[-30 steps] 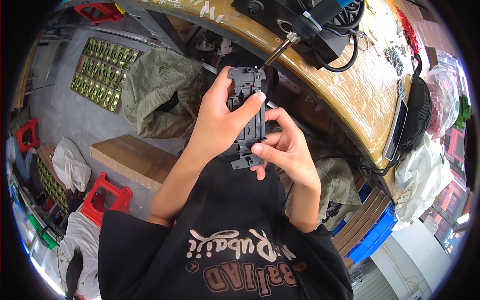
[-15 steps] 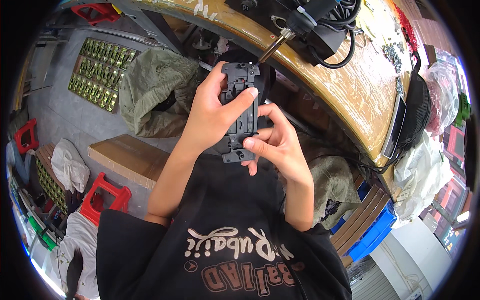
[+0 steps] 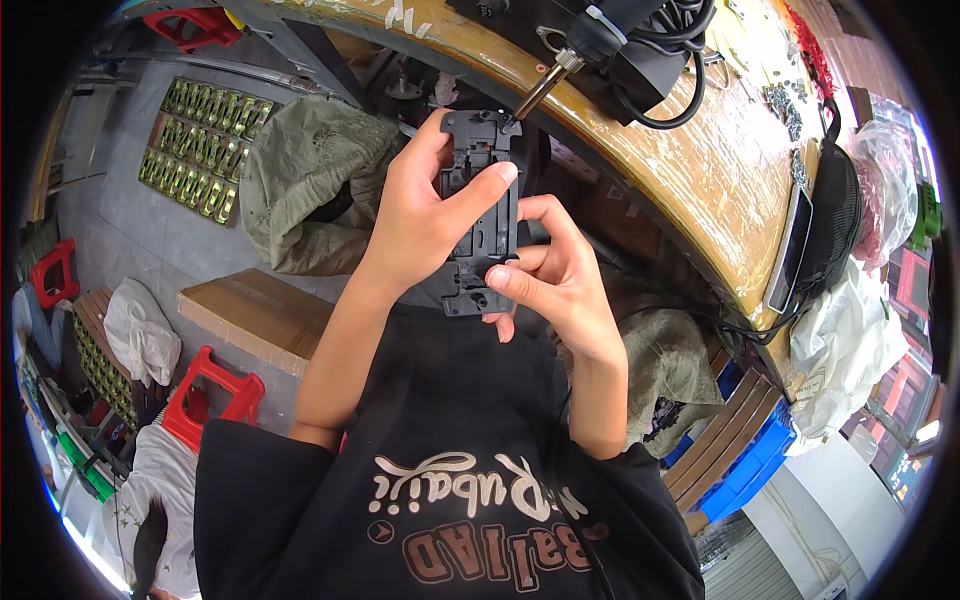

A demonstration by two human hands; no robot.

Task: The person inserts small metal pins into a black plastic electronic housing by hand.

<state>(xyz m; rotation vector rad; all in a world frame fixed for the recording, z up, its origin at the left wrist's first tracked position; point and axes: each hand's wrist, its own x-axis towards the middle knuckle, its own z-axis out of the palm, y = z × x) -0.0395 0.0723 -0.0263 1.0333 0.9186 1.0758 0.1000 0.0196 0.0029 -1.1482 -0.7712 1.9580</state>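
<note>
Both my hands hold a long black plastic toy-car chassis point(image 3: 482, 225), with moulded slots and pegs facing up. My left hand point(image 3: 420, 220) wraps round its left side, thumb laid across the upper middle. On the lower right side, my right hand point(image 3: 560, 285) grips it, thumb pressed near the bottom end and fingers partly hidden behind. A soldering iron point(image 3: 575, 55) with a dark handle and metal barrel points down from the bench. Its tip meets the chassis at the top right corner; whether it touches or only overlaps in view I cannot tell.
The plastic-covered bench point(image 3: 690, 190) curves along the right, with black cables point(image 3: 690, 110) and small metal parts on it. Left on the floor are a fabric sack point(image 3: 300, 190), a cardboard box point(image 3: 255, 315), a red stool point(image 3: 215, 395) and a tray of shiny green-gold parts point(image 3: 205, 150).
The chassis and both hands have shifted slightly upward in the picture. The iron's tip now lies over the chassis's top right corner rather than beside it. Both grips look the same.
</note>
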